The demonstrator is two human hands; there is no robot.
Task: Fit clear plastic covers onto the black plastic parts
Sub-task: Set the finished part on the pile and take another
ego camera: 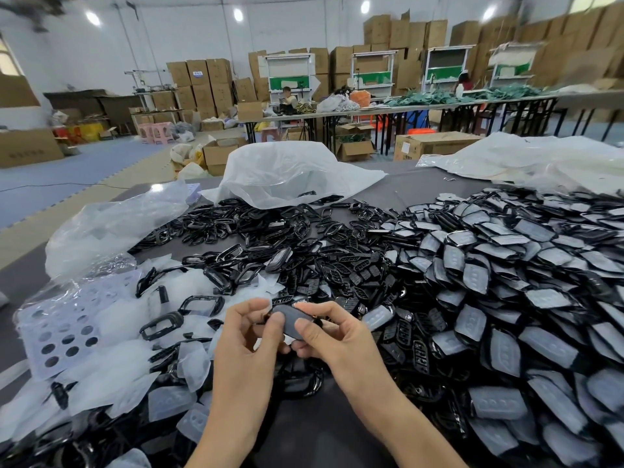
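Two raised hands, left hand (248, 332) and right hand (332, 336), pinch one black part (289, 320).

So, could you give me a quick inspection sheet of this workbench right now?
Surface: dark grey table, mostly buried.
Job's things: black part held centre; bare black frames behind; covered parts heaped right; loose clear covers left.
Clutter: plastic bags, perforated sheet.
Grippers: left hand and right hand both pinch the black part.
Cables: thin dark line on floor, possibly one.
Surroundings: cardboard boxes, long tables, seated person.
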